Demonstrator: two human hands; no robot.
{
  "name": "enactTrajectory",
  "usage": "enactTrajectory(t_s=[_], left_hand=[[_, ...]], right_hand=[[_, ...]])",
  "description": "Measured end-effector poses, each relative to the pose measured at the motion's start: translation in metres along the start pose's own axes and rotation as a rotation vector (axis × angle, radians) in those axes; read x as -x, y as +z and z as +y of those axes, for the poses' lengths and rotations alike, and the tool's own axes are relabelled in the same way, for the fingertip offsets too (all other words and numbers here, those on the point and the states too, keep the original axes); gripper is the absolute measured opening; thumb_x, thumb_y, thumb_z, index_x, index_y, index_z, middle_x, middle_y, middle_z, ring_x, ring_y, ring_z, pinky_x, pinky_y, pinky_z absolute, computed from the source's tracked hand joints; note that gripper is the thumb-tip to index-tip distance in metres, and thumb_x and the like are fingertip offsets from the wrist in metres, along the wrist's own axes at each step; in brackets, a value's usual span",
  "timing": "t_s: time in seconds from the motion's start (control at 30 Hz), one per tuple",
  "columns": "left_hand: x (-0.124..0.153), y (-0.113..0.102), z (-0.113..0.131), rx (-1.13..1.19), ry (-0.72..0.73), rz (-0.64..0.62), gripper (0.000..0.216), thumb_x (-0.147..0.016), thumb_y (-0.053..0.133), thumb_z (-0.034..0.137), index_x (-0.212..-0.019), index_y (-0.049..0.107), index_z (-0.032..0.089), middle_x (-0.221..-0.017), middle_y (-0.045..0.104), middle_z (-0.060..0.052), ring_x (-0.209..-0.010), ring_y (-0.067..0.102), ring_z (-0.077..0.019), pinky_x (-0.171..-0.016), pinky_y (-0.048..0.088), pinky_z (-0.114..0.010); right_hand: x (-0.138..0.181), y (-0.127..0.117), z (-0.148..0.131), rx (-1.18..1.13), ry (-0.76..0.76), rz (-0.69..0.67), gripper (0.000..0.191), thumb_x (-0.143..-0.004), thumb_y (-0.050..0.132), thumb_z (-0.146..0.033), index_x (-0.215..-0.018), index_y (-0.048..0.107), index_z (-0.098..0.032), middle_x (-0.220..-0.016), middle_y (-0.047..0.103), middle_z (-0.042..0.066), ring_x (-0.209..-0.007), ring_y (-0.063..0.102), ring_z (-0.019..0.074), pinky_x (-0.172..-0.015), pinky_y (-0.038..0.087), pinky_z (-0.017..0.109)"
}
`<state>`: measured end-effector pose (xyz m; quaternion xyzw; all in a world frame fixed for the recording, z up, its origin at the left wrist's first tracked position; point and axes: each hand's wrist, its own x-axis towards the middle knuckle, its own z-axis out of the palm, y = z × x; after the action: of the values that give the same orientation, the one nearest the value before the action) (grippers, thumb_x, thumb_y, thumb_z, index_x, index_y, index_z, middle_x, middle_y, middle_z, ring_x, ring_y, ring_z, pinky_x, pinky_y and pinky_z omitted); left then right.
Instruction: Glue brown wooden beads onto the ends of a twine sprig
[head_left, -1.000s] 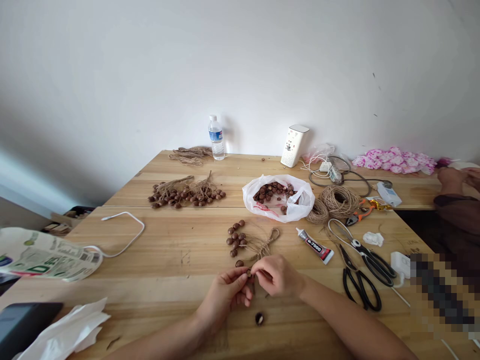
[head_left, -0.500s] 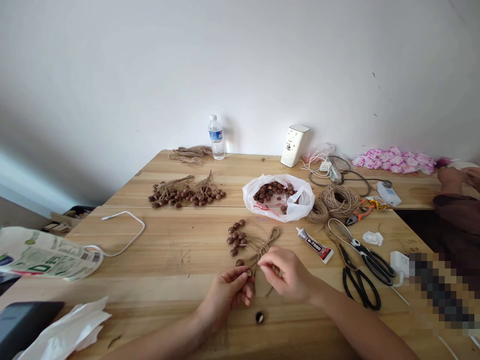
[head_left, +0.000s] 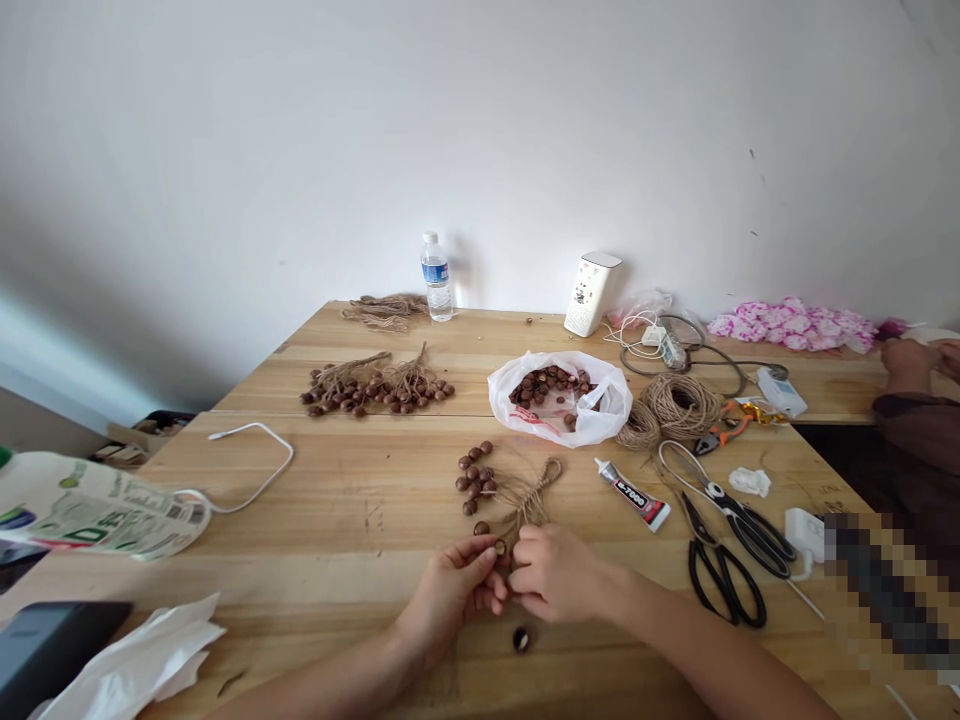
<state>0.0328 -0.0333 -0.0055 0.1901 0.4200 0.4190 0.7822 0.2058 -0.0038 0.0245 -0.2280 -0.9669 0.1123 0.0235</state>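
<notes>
My left hand (head_left: pixel 457 585) pinches a brown nut shell (head_left: pixel 500 548), its hollow opening facing up, between thumb and forefinger. Close beside it, my right hand (head_left: pixel 559 572) is closed on strands of jute twine (head_left: pixel 517 510); its fingertips are partly hidden. The strands fan out from a twisted loop (head_left: pixel 551 472) lying on the table. At the left ends of the strands sits a cluster of brown nut shells (head_left: pixel 474 478), with a single shell (head_left: pixel 481 528) nearer my left hand. Another open shell (head_left: pixel 520 638) rests below my hands.
A white plastic bag (head_left: pixel 517 425) of shells stands beyond, near twine balls (head_left: pixel 686 400). Right lie a glue tube (head_left: pixel 634 495), scissors (head_left: pixel 750 525) and black-handled scissors (head_left: pixel 720 580). Finished-looking shell bunches (head_left: pixel 375 390) lie back left; a bottle (head_left: pixel 436 280) stands behind. Another person's hands (head_left: pixel 907 360) are far right.
My right hand has moved slightly down and left, closer to my left fingers, and its fingers are curled tighter. My left hand keeps its pinch on the shell. The view has shifted slightly.
</notes>
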Motion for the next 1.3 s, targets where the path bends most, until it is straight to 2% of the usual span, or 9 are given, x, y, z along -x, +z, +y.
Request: enactTrajectory(t_s=[0.13,0.33,0.47,0.6,0.8,0.97,1.03,1.13,1.3], left_hand=[[-0.001,0.0,0.0,0.001,0.008,0.017,0.042,-0.053,0.085,0.032,-0.081,0.061,0.011,-0.061,0.068,-0.001,-0.043,0.059,-0.0113,-0.04,0.048,-0.022],[-0.001,0.001,-0.001,-0.02,0.003,0.037,0.03,-0.063,0.079,0.022,-0.084,0.06,0.011,-0.067,0.069,-0.003,-0.042,0.06,-0.0115,-0.041,0.05,-0.023],[0.0,0.002,0.0,-0.036,0.007,0.044,0.027,-0.066,0.076,0.02,-0.085,0.06,0.011,-0.069,0.069,-0.004,-0.044,0.06,-0.0117,-0.042,0.05,-0.024],[0.002,0.003,0.001,-0.037,0.021,0.022,0.031,-0.063,0.078,0.022,-0.086,0.06,0.012,-0.067,0.068,-0.003,-0.045,0.06,-0.0119,-0.042,0.05,-0.023],[0.004,0.005,0.003,-0.037,0.028,-0.003,0.028,-0.065,0.077,0.024,-0.084,0.06,0.011,-0.068,0.069,-0.004,-0.047,0.061,-0.012,-0.043,0.05,-0.023],[0.006,0.006,0.004,-0.043,0.028,0.021,0.022,-0.068,0.074,0.018,-0.083,0.06,0.011,-0.069,0.069,-0.005,-0.049,0.063,-0.013,-0.043,0.051,-0.022],[0.006,0.006,0.004,-0.04,0.03,0.023,0.021,-0.068,0.074,0.017,-0.083,0.06,0.011,-0.068,0.069,-0.005,-0.05,0.064,-0.0134,-0.043,0.052,-0.022],[0.005,0.005,0.004,-0.037,0.033,0.011,0.023,-0.067,0.076,0.018,-0.082,0.06,0.011,-0.067,0.069,-0.005,-0.05,0.064,-0.0137,-0.044,0.052,-0.023],[0.005,0.005,0.003,-0.035,0.047,0.002,0.025,-0.066,0.077,0.02,-0.081,0.061,0.011,-0.068,0.069,-0.005,-0.051,0.064,-0.0137,-0.045,0.052,-0.023]], right_hand=[[0.003,0.0,0.001,0.027,0.03,-0.033,0.017,-0.083,0.055,-0.029,-0.083,0.069,-0.019,-0.076,0.063,0.006,-0.075,0.05,0.0196,-0.064,0.037,0.03],[0.013,-0.011,-0.002,0.025,0.087,-0.036,0.014,-0.08,0.06,-0.027,-0.075,0.066,-0.016,-0.073,0.062,0.006,-0.076,0.052,0.0205,-0.065,0.04,0.03],[0.026,-0.017,-0.011,-0.07,0.114,-0.021,0.008,-0.08,0.063,-0.025,-0.082,0.064,-0.017,-0.08,0.062,0.005,-0.08,0.053,0.0195,-0.068,0.041,0.029],[0.032,-0.009,-0.026,-0.122,0.125,-0.028,0.022,-0.079,0.067,-0.036,-0.089,0.063,-0.016,-0.088,0.061,0.006,-0.082,0.052,0.0198,-0.069,0.041,0.029],[0.025,0.005,-0.041,-0.081,0.239,-0.067,0.045,-0.069,0.073,-0.05,-0.095,0.06,-0.015,-0.093,0.06,0.008,-0.085,0.053,0.0228,-0.068,0.042,0.03],[0.028,0.005,-0.046,-0.13,0.308,-0.061,0.029,-0.075,0.07,-0.042,-0.085,0.062,-0.016,-0.091,0.062,0.007,-0.086,0.056,0.022,-0.072,0.044,0.03],[0.03,0.004,-0.046,-0.183,0.314,-0.011,0.02,-0.076,0.069,-0.033,-0.084,0.062,-0.017,-0.089,0.062,0.005,-0.085,0.057,0.0203,-0.073,0.044,0.028],[0.032,0.004,-0.044,-0.292,0.306,0.176,0.012,-0.079,0.063,-0.02,-0.09,0.062,-0.016,-0.088,0.063,0.005,-0.081,0.058,0.0177,-0.073,0.045,0.026],[0.031,-0.002,-0.041,-0.533,0.279,0.499,0.02,-0.081,0.053,-0.01,-0.097,0.061,-0.017,-0.084,0.061,0.005,-0.065,0.056,0.0118,-0.061,0.048,0.022]])
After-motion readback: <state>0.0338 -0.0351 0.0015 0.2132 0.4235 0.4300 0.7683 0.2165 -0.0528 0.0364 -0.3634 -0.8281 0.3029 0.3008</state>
